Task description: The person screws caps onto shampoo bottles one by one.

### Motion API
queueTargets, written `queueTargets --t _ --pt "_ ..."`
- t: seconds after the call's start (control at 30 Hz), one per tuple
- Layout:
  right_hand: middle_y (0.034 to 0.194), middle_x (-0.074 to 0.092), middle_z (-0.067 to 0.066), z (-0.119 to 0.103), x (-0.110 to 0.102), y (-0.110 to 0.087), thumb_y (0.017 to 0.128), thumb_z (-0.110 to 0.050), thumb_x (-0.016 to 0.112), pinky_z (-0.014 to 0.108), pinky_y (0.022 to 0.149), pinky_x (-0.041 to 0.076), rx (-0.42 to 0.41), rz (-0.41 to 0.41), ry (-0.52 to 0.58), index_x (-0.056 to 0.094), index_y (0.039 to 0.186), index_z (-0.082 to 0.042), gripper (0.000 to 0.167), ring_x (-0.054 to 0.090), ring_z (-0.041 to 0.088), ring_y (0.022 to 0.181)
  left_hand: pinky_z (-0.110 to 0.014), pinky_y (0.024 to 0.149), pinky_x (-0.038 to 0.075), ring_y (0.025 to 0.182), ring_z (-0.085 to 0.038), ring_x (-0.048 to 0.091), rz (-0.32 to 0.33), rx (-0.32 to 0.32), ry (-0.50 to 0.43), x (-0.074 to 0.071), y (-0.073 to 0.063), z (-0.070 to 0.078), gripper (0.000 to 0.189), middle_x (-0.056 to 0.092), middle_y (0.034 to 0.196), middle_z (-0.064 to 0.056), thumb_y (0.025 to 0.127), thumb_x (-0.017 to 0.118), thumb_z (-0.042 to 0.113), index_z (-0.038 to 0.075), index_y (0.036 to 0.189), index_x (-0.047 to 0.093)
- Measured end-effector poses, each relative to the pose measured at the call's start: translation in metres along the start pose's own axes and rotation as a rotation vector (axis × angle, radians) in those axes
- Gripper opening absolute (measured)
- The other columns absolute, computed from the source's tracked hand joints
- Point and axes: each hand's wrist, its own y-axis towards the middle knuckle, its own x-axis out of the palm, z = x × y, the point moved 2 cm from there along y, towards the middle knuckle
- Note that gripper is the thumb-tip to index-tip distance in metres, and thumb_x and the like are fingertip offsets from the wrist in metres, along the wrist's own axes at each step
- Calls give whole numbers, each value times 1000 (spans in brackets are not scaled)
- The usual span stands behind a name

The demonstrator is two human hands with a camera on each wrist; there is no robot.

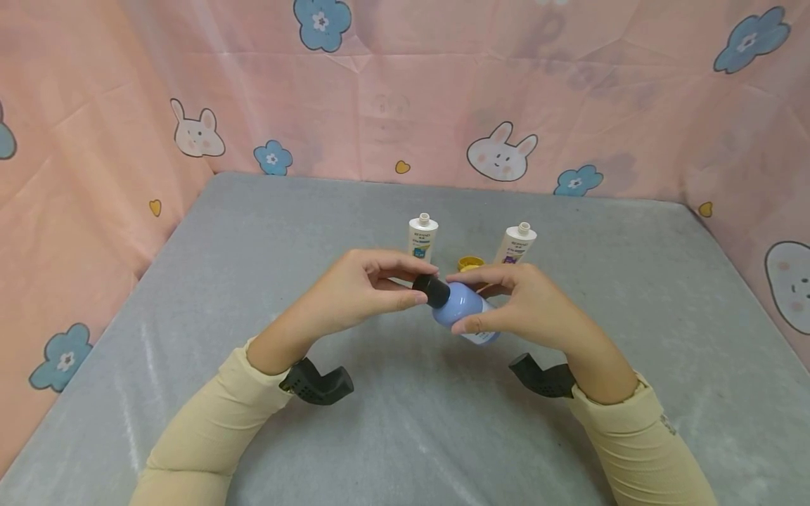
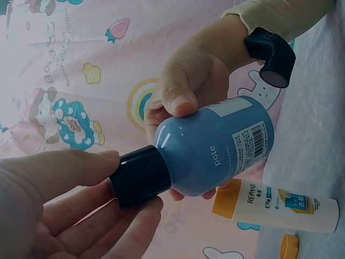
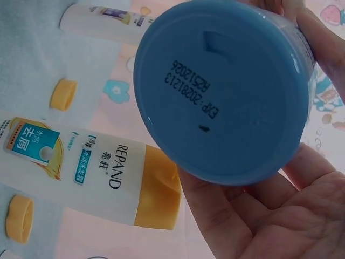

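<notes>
Your left grip (image 1: 354,289) pinches the black cap (image 1: 432,290), thumb against fingers. Your right grip (image 1: 528,307) curls round the blue bottle (image 1: 459,303), which sits tilted above the surface (image 1: 304,232), cap end to your left. Beyond: two upright white bottles (image 1: 422,239), necks bare; a yellow-topped bottle (image 3: 97,167) between them. Right wrist view: two loose yellow caps (image 3: 63,95) near it on the surface.
</notes>
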Motion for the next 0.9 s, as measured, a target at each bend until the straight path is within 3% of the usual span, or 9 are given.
queueTargets --t 0.13,0.3,0.47,0.63,0.9 --pt "111 72 1 0 0 0 74 -33 89 41 92 55 5 1 4 71 124 -17 55 66 16 102 -33 91 59 105 -17 72 3 8 -10 0 0 0 37 69 125 -7 89 74 10 9 126 68" --pt "112 72 2 1 0 0 75 -33 88 43 92 56 17 7 0 70 125 -16 56 66 17 103 -32 92 59 116 -15 66 51 -8 -42 -1 0 1 44 66 131 -2 89 75 14 13 131 64" --pt "113 72 3 1 1 1 75 -33 88 45 93 55 18 10 -5 71 124 -17 55 66 18 104 -31 83 57 103 -14 69 97 -46 5 -2 0 2 36 70 119 -1 88 77 19 14 123 69" --pt "114 72 3 1 1 0 75 -34 88 47 93 55 29 6 -9 71 124 -16 55 66 18 104 -32 76 54 91 -17 72 96 -59 50 -2 0 2 30 74 109 -2 87 78 21 14 115 73" --pt "114 72 3 -1 1 0 76 -33 87 41 90 55 31 -6 -7 70 125 -16 55 66 19 104 -31 77 55 91 -18 73 78 -58 38 -1 -1 2 29 74 110 -2 86 78 19 16 114 74"
